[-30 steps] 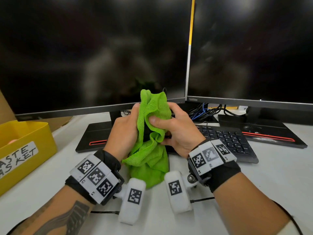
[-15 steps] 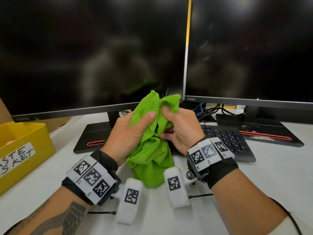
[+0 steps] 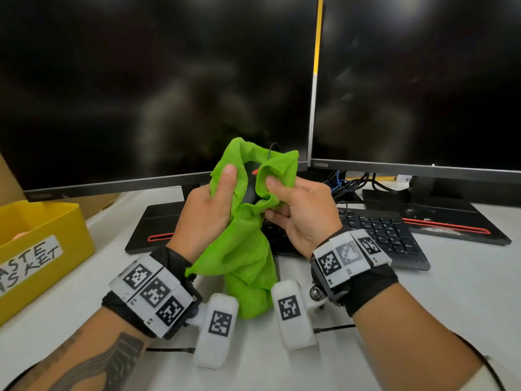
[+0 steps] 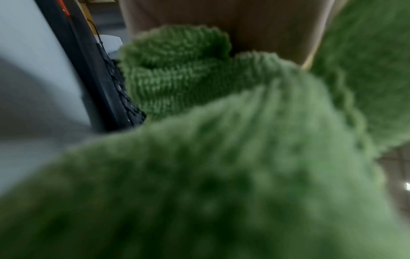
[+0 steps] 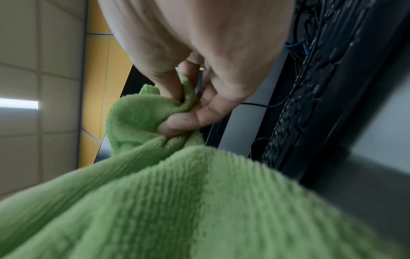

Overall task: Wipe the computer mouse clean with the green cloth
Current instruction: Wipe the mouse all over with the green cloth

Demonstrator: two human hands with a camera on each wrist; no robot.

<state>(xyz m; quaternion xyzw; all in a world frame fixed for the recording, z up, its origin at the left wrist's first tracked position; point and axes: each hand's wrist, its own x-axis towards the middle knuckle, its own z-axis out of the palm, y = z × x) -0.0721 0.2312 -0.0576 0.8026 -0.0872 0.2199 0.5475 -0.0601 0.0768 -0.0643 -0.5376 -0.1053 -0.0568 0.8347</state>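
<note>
A black computer mouse [image 3: 250,184] with a red mark shows through a gap in the green cloth [image 3: 242,249], which is wrapped around it above the desk. Its thin cable rises behind the cloth. My left hand [image 3: 208,204] grips the cloth and mouse from the left, thumb up along the cloth. My right hand [image 3: 296,207] pinches a fold of the cloth on the right side. In the right wrist view the fingers [image 5: 188,121] pinch the green cloth [image 5: 177,192]. The left wrist view is filled by blurred green cloth [image 4: 221,175].
Two dark monitors [image 3: 158,88] stand side by side at the back. A black keyboard [image 3: 386,235] lies under and right of the hands. A yellow waste basket [image 3: 42,238] sits at the left edge. Cables [image 3: 346,182] bunch behind the keyboard.
The cloth has opened at the top, so the black mouse now shows between the thumbs. Both hands shifted their hold on the cloth and sit slightly higher.
</note>
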